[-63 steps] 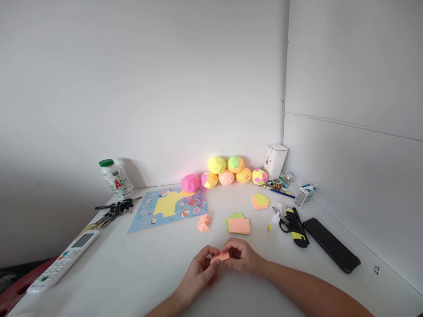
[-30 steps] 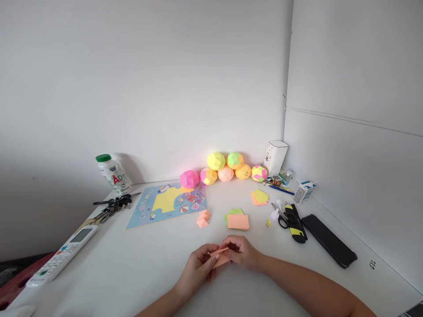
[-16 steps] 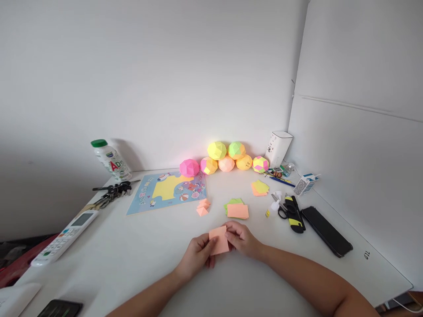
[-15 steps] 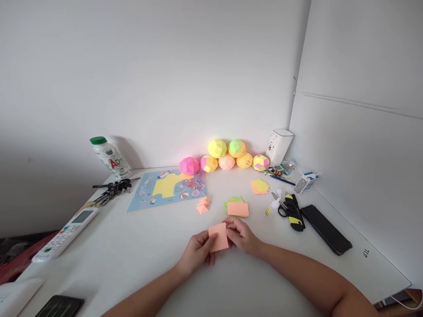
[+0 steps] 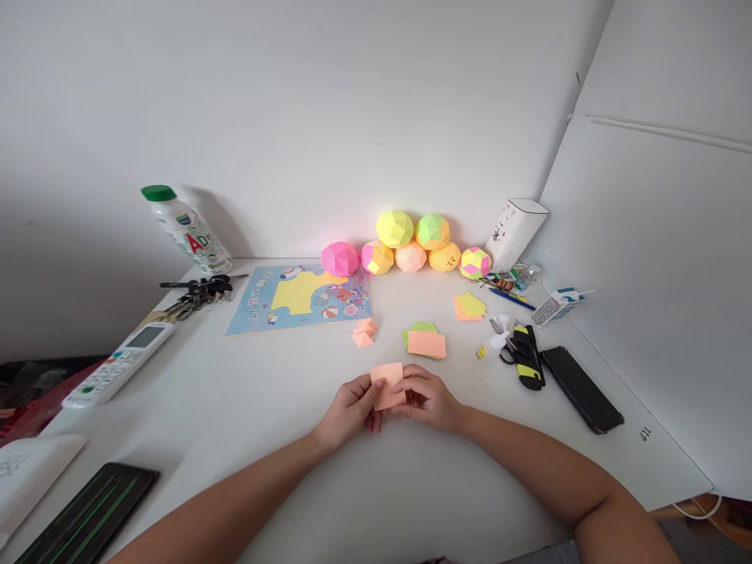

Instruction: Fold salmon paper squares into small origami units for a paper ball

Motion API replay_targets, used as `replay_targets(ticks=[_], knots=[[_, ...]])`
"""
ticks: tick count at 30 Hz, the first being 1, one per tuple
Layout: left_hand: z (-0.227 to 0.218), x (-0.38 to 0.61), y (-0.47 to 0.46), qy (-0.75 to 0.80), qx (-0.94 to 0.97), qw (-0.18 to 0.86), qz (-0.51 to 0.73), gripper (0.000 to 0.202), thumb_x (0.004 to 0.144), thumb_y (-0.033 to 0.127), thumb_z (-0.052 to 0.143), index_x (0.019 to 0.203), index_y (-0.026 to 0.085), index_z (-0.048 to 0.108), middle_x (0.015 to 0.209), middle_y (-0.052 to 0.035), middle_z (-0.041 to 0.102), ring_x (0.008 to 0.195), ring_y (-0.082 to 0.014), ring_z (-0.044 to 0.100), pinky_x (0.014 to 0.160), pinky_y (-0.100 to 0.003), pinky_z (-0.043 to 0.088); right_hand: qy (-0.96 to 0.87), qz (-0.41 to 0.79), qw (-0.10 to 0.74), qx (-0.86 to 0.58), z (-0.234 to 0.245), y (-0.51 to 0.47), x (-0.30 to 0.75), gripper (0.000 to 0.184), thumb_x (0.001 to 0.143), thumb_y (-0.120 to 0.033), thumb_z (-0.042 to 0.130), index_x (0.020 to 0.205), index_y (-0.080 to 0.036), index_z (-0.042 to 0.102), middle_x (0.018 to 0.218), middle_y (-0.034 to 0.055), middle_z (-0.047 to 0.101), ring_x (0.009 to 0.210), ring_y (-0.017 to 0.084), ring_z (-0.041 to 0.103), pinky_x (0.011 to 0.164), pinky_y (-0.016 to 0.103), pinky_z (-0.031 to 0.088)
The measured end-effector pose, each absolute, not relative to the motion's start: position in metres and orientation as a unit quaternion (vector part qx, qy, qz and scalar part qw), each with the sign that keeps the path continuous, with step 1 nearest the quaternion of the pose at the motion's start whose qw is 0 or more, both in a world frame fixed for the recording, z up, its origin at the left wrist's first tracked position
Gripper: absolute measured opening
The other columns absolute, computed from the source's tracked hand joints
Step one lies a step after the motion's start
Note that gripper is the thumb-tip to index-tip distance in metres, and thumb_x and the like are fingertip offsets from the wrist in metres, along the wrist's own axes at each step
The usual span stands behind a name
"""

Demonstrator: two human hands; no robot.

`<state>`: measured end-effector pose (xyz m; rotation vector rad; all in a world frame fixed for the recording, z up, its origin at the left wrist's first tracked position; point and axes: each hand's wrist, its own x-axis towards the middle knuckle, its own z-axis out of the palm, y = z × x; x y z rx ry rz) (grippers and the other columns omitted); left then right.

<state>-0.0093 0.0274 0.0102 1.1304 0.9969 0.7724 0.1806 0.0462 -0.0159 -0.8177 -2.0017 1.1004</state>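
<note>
Between my hands, above the near part of the white table, is a peach sticky note (image 5: 386, 377). My left hand (image 5: 351, 409) pinches its left edge, with the thumb on the face toward me. The curled fingers of my right hand (image 5: 432, 399) lie across the note's right side and touch it; the fingertips partly hide that edge. Just beyond are a stack of peach paper (image 5: 427, 345) on green pieces (image 5: 420, 329) and a few folded peach pieces (image 5: 364, 333).
Several faceted paper balls (image 5: 395, 229) are stacked along the wall. A blue printed sheet (image 5: 247, 313), bottle (image 5: 188, 231) and remote (image 5: 121, 364) lie left. Scissors (image 5: 507, 355), a yellow-black cutter (image 5: 529, 368) and a black phone (image 5: 581, 389) lie right. A dark phone-like device (image 5: 88, 517) sits near left.
My right fingers have moved from the note's right edge onto its face. The head view has tilted down, so the table things sit higher in the picture.
</note>
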Motion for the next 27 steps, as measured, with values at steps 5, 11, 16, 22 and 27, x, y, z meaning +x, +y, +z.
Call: replay_targets(ticks=[5, 11, 16, 22, 27], knots=[[0.011, -0.011, 0.028, 0.435, 0.491, 0.675, 0.339, 0.038, 0.082, 0.053, 0.048, 0.07, 0.016, 0.049, 0.054, 0.0028, 0.057, 0.037, -0.0086, 0.05, 0.039, -0.02, 0.036, -0.778, 0.418, 0.362, -0.299, -0.017, 0.046, 0.18, 0.029, 0.075, -0.037, 0.066, 0.096, -0.019, 0.06, 0.093, 0.0068, 0.051, 0.064, 0.012, 0.048, 0.054, 0.026, 0.046], [0.009, -0.013, 0.028, 0.454, 0.489, 0.675, 0.316, 0.039, 0.082, 0.053, 0.047, 0.069, 0.017, 0.047, 0.053, 0.0034, 0.056, 0.035, -0.0083, 0.048, 0.038, -0.02, 0.032, -0.779, 0.403, 0.39, -0.281, -0.016, 0.046, 0.178, 0.025, 0.079, -0.037, 0.062, 0.095, -0.018, 0.061, 0.087, 0.0061, 0.052, 0.054, 0.009, 0.045, 0.046, 0.023, 0.044], [0.008, -0.013, 0.028, 0.45, 0.513, 0.665, 0.305, 0.039, 0.084, 0.053, 0.044, 0.069, 0.017, 0.048, 0.055, 0.0026, 0.056, 0.037, -0.008, 0.048, 0.039, -0.02, 0.033, -0.786, 0.377, 0.398, -0.285, -0.013, 0.046, 0.178, 0.021, 0.083, -0.036, 0.057, 0.089, -0.017, 0.063, 0.077, 0.0051, 0.054, 0.054, 0.01, 0.046, 0.049, 0.025, 0.044], [0.012, -0.015, 0.025, 0.419, 0.563, 0.654, 0.281, 0.037, 0.086, 0.049, 0.042, 0.072, 0.016, 0.05, 0.063, 0.0005, 0.058, 0.045, -0.0085, 0.049, 0.046, -0.022, 0.036, -0.779, 0.356, 0.399, -0.327, -0.004, 0.045, 0.178, 0.024, 0.084, -0.037, 0.055, 0.075, -0.017, 0.064, 0.062, 0.0019, 0.053, 0.053, 0.011, 0.048, 0.05, 0.025, 0.043], [0.011, -0.015, 0.024, 0.408, 0.584, 0.646, 0.274, 0.029, 0.083, 0.045, 0.051, 0.081, 0.016, 0.054, 0.067, 0.0003, 0.058, 0.048, -0.0088, 0.05, 0.045, -0.02, 0.034, -0.726, 0.432, 0.386, -0.371, 0.001, 0.043, 0.177, 0.021, 0.08, -0.034, 0.06, 0.07, -0.016, 0.062, 0.062, 0.0016, 0.057, 0.048, 0.01, 0.05, 0.045, 0.023, 0.041]])
